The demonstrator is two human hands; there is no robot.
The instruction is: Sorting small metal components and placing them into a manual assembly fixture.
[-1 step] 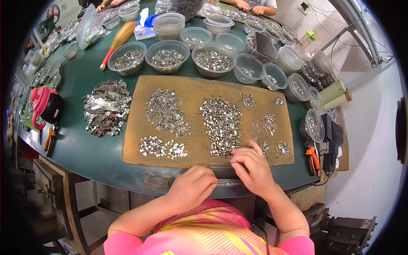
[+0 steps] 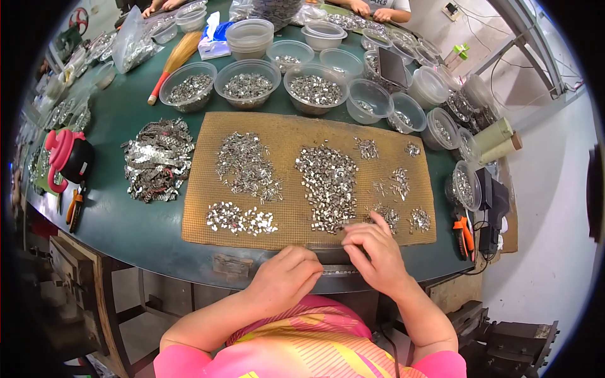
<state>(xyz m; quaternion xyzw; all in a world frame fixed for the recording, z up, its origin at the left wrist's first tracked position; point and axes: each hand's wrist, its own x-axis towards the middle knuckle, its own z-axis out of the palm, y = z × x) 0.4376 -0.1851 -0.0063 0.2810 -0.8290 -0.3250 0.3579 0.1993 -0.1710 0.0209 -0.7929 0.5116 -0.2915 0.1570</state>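
Note:
A tan textured mat lies on the green table with piles of small metal pieces. My left hand is closed at the mat's front edge. A thin metal strip of links extends rightward from its fingertips, along the table edge. Over the mat's front edge is my right hand, its fingers bent but apart. Those fingertips are beside the lower end of the central pile of metal links; nothing shows between them. A small pile of metal pieces is just beyond this hand.
Left of the mat lies a heap of linked metal bands. Clear tubs of metal parts line the far side and right. Orange-handled pliers rest at right, and a red-and-black pot stands at left. Other people's hands work across the table.
My right hand has shifted slightly toward me and to the right, its fingers drawing back a little from the central pile. My left hand and the strip look unmoved.

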